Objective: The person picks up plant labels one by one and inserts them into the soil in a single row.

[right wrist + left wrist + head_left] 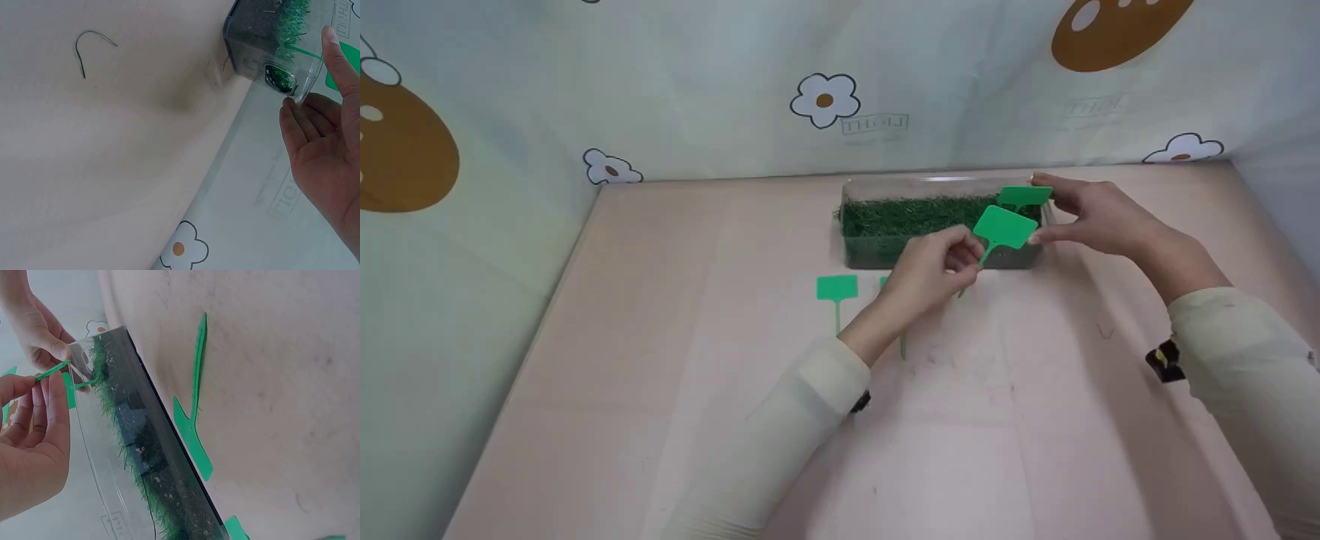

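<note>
My left hand (934, 270) pinches a green plant label (1005, 227) by its stem, the flat head tilted up in front of the box's right end. A clear plastic box (877, 255) holds dark soil and green grass (915, 216). Another green label (1025, 196) stands in the grass at that right end. My right hand (1099, 214) grips the box's right end, thumb toward the front and fingers toward the back corner. In the right wrist view, the fingertips (289, 104) touch the box's lower rim corner.
Before the box, a green label (838, 287) lies on the pale table (660, 360). A further label (904, 349) is mostly hidden by my left arm. A thin curved strand (84, 42) lies on the table to the right. Behind the box rises a flower-printed backdrop (720, 97).
</note>
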Demonstrator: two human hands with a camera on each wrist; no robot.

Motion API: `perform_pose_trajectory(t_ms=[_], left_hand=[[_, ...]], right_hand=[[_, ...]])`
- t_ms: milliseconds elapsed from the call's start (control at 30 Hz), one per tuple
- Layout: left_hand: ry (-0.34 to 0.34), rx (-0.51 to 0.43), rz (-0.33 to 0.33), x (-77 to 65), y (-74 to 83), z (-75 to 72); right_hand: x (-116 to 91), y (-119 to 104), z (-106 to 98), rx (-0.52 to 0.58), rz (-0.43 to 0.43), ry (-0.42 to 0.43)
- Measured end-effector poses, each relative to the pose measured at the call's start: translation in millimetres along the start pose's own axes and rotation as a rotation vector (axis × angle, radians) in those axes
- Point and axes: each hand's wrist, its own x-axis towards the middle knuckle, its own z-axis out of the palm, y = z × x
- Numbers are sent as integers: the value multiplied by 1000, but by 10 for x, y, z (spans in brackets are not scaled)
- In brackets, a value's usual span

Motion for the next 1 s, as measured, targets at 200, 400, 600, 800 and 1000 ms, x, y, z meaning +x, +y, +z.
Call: perform_pose_trajectory(t_ms=[200,400,600,800,1000], left_hand=[[1,15,12,3,15,-17],[5,36,25,11,23,-36],[9,38,28,17,33,-47],[20,17,32,18,42,-57],[33,12,37,26,32,-72]], right_hand=[[5,2,-3,1,8,-8],[6,5,-3,2,6,-7],[3,3,2,10,-2,-1],[-2,10,-1,8,-10,9],[3,11,2,19,-9,3]])
